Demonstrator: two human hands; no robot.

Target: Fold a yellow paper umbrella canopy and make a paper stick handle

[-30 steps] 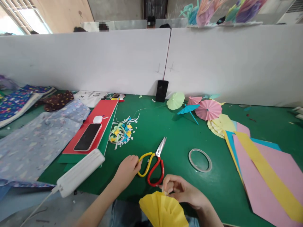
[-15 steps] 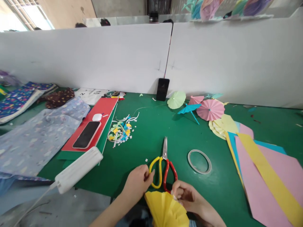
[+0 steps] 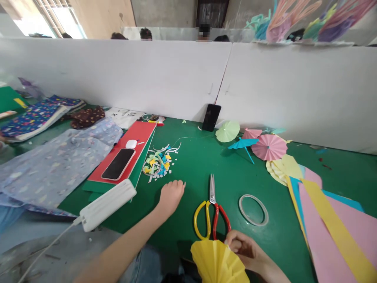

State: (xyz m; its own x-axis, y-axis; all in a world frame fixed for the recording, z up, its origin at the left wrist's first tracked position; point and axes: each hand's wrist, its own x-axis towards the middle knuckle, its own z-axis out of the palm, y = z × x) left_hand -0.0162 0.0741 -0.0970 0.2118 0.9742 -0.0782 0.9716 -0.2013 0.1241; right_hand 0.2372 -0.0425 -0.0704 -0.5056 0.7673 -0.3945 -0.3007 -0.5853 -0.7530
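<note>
My right hand (image 3: pixel 239 244) pinches the edge of a pleated yellow paper fan (image 3: pixel 218 261), held low at the table's front edge. Away from the fan, my left hand (image 3: pixel 171 196) is over the green table with its fingers curled together; whatever they hold, if anything, is hidden. Just beyond it lies a pile of paper scraps (image 3: pixel 159 163) in white, yellow, blue and green. Scissors (image 3: pixel 212 192) with one yellow and one red handle lie between my hands, blades pointing away. A roll of narrow white tape (image 3: pixel 266 216) is to their right.
Small paper umbrellas (image 3: pixel 269 147) stand at the back right, near a leaning black phone (image 3: pixel 211 118). Coloured paper sheets (image 3: pixel 330 236) are stacked at the right. Leftward are a red folder (image 3: pixel 138 135) bearing another phone (image 3: pixel 118 164), a white power strip (image 3: pixel 108 204) and grey cloth (image 3: pixel 59 161).
My left hand has left the fan and moved left and away from me, toward the scraps. My right hand keeps hold of the fan. The whole view has shifted slightly.
</note>
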